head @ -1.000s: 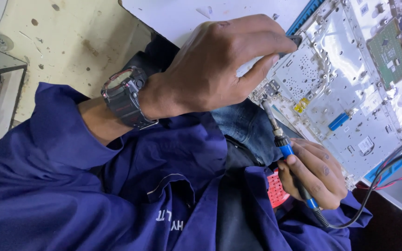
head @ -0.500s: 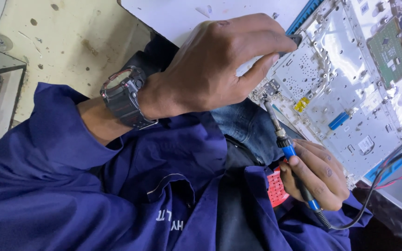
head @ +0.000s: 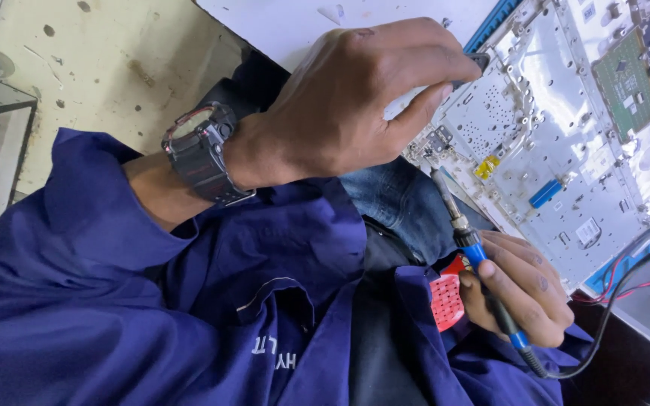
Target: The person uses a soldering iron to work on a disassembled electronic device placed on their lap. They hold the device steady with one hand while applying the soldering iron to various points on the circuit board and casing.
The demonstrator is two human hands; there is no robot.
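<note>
- Our left hand (head: pixel 362 98) grips the edge of the white chassis (head: pixel 566 135), which lies tilted at upper right.
- Our right hand (head: pixel 524 289) holds the iron (head: pixel 468 233), tip at the chassis edge.

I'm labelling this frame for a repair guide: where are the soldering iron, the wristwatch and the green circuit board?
soldering iron (head: pixel 469 242): head view, on its blue collar above the grip.
wristwatch (head: pixel 201 154): head view, on the dark case.
green circuit board (head: pixel 627 83): head view, at the board's middle.

Black wristwatch (head: pixel 201 158), speckled floor (head: pixel 92 68), red perforated piece (head: pixel 446 301)
</note>
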